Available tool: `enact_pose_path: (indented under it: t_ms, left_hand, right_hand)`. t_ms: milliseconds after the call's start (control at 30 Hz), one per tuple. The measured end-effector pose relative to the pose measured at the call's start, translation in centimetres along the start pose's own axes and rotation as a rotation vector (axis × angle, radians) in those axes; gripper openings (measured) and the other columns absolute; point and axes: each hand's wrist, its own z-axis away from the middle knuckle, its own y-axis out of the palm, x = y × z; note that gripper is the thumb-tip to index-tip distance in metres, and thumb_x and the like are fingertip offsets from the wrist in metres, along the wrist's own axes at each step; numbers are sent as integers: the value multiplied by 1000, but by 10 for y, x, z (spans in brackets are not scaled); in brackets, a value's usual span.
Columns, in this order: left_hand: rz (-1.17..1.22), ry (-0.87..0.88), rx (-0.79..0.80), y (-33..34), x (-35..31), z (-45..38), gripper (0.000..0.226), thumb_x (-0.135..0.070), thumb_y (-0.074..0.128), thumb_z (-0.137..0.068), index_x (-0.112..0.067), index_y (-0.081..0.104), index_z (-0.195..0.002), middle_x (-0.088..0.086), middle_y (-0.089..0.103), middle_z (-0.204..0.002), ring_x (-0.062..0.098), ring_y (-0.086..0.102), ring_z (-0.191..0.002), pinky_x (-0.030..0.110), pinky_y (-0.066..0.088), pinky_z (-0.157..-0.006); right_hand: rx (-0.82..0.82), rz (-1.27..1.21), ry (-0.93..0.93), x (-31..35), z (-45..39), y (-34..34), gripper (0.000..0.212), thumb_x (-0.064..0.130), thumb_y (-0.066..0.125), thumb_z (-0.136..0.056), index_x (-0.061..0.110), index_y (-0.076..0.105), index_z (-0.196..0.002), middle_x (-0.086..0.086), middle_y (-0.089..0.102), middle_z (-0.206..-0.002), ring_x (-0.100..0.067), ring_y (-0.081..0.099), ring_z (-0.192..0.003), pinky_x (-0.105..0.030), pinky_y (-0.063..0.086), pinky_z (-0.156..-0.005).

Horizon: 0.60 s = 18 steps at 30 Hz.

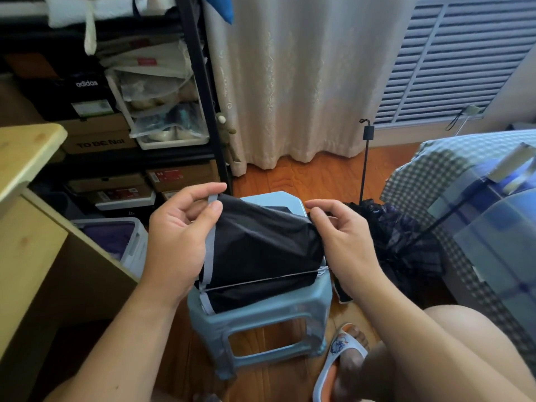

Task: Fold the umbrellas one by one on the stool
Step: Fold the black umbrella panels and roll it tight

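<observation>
Pinching the grey strap (212, 199), the left hand (177, 233) grips one end of the black umbrella (261, 245); the right hand (342, 233) pinches the other end, probably to keep the canopy smooth for wrapping. The umbrella lies between both grips, over the blue stool (261, 314). A second umbrella (406, 242) waits beside, on the floor.

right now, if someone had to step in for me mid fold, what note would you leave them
Left hand: pinches the grey trim of the black umbrella at its left end.
Right hand: pinches the same umbrella's right end.
The black umbrella lies across the blue stool, canopy gathered but loose, one rib showing.
A second dark umbrella sits unfolded on the floor to the right, shaft up.
Done: canopy gathered on the stool.
Left: wrap and fasten this one, then fold the second.
</observation>
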Motion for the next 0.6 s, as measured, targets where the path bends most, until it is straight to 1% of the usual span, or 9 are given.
enact_pose_path:
  t_ms: [67,133,233,267,367,433,467,533,600]
  left_hand:
    - [1,6,-16,-1,1,-1,28,-2,58,-100,-23,73,-110,3,78,-97,22,73,-101,50,57,-96]
    - [15,3,-47,-1,2,-3,27,-2,58,-100,-23,73,-108,2,78,-98,20,73,-101,48,58,-96]
    - [32,-8,-78,-1,3,-6,28,-1,58,-100,-24,73,-107,4,78,-98,21,74,-102,50,57,-97]
    - [31,-9,-73,-1,4,-6,29,-1,58,-100,-25,73,-106,4,78,-99,22,73,-103,50,57,-98]
    - [34,-6,-64,-1,4,-7,30,-1,59,-99,-26,74,-104,4,78,-101,21,73,-104,51,56,-99]
    - [36,4,-67,-1,4,-6,30,-1,59,-99,-26,74,-104,3,78,-101,21,73,-105,51,55,-100]
    - [36,7,-64,0,3,-6,30,-1,59,-99,-26,74,-104,2,78,-100,21,73,-104,50,56,-99]
    - [30,5,-54,0,3,-4,29,-1,59,-100,-25,74,-105,1,79,-100,19,73,-103,48,57,-98]
    - [24,-2,-52,-1,3,-4,28,-2,59,-100,-25,74,-105,1,79,-100,19,73,-103,47,57,-98]
  right_hand:
    - [29,-42,-2,2,4,-1,16,18,61,-103,23,73,-113,-1,74,-77,-14,67,-70,-35,55,-68]
    - [87,-85,-26,2,6,-7,28,12,66,-99,28,68,-123,-1,68,-78,-22,66,-74,-38,59,-78]
    - [179,-122,-42,2,9,-18,53,-5,71,-90,32,69,-128,-10,74,-110,-45,69,-97,-61,57,-93]
    - [191,-103,-38,1,9,-20,56,-8,71,-89,32,69,-128,-6,73,-119,-45,68,-97,-63,55,-95]
    - [187,-148,3,5,8,-21,58,-12,66,-90,28,64,-133,8,69,-133,-27,64,-85,-51,56,-101]
    - [135,-226,42,5,8,-20,54,-7,68,-91,27,61,-133,9,71,-124,-19,69,-82,-46,60,-93]
    - [114,-226,51,3,9,-20,50,-1,70,-92,26,61,-133,6,71,-113,-20,71,-83,-44,60,-90]
    - [112,-105,23,-2,13,-20,46,8,74,-91,27,61,-131,-7,67,-96,-25,72,-89,-43,58,-92]
    - [132,-47,-49,-4,17,-18,45,5,76,-89,28,66,-126,-10,65,-89,-27,71,-88,-41,58,-93]
